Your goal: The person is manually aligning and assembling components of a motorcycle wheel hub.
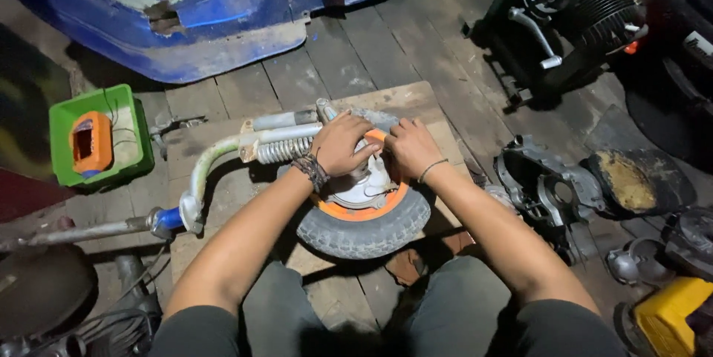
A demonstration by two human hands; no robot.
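Note:
A small scooter wheel (364,227) with a black tyre, orange rim and grey metal hub lies flat on a wooden board (401,101) in front of me. A curved pale fork with a coil spring shock (282,151) is joined to it and runs off to the left. My left hand (340,143) rests on top of the hub beside the spring, fingers curled over the metal. My right hand (411,148) presses on the far right edge of the hub, touching the orange rim. What the fingers hold underneath is hidden.
A blue scooter body panel (215,23) lies at the back. A green box (100,138) with an orange part sits left. Engine parts (572,8) and a metal casing (546,186) stand right, a yellow object (668,312) at lower right. My knees frame the board.

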